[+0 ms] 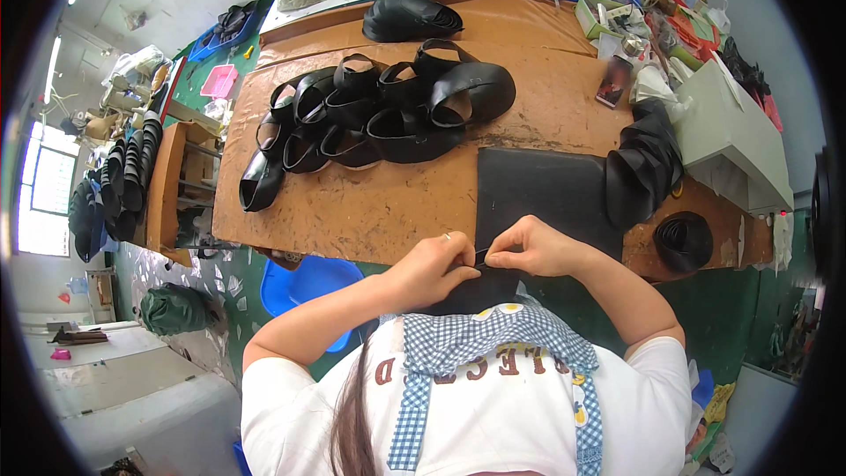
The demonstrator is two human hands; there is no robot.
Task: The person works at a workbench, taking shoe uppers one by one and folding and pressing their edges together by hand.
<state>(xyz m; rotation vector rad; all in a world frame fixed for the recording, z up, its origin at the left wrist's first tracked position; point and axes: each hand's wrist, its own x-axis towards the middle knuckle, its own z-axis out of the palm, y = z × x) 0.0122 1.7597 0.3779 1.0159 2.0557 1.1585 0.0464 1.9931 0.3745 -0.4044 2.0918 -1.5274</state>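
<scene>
Both hands [480, 260] pinch, seemingly, a black piece [493, 286] at table edge [352, 251]

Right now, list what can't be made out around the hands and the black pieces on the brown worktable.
- Head view: thin black strip pinched between left hand and right hand; fingers cover most of it.
- Flat black sheet: near edge hidden behind hands.
- Small dark phone-like object: too small to identify.

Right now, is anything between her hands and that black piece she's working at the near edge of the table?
Nothing visible. The left hand and right hand already pinch the small black piece between their fingertips, over the black mat at the table's near edge.
</scene>
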